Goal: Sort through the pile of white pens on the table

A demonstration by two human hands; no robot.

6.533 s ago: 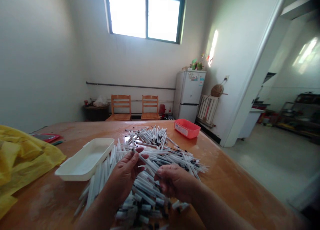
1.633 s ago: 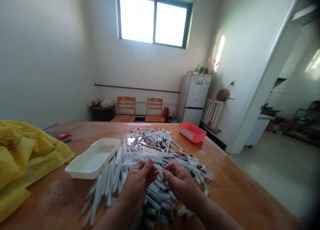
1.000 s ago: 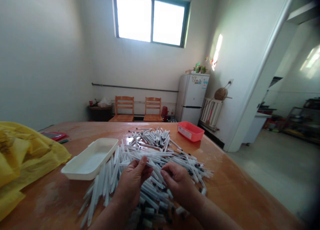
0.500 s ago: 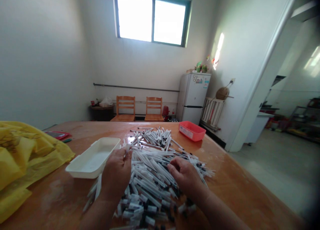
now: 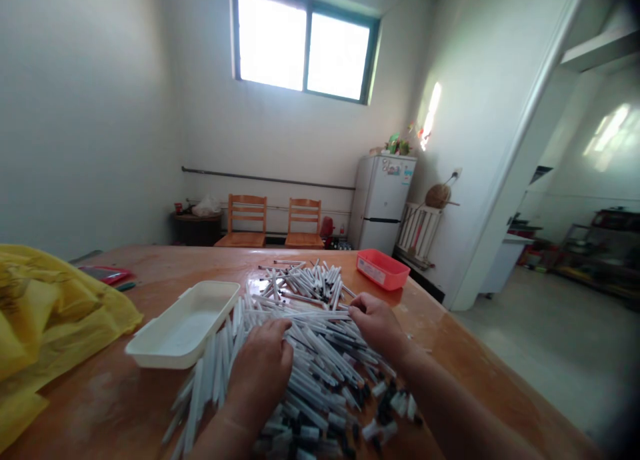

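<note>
A large heap of white pen barrels with black tips (image 5: 320, 387) lies criss-crossed on the orange wooden table (image 5: 450, 340). My left hand (image 5: 260, 373) rests on the near left of the heap, fingers curled down among the barrels. My right hand (image 5: 379, 327) sits at the heap's upper right edge, its fingertips on the barrels. Neither hand lifts anything clear of the heap, and the fingertips are partly hidden. A white plastic tray (image 5: 183, 330) stands just left of the heap, with barrels lying against its side.
A crumpled yellow plastic bag (image 5: 45, 313) lies at the table's left edge, with a flat red object (image 5: 104, 274) behind it. A coral-red plastic basket (image 5: 383, 269) stands at the far right. Beyond the table's edge are wooden chairs (image 5: 245, 220) and a white refrigerator (image 5: 383, 203).
My left hand has moved right and nearer, away from the tray. My right hand has moved farther up the heap. Barrels in the heap have shifted under both hands.
</note>
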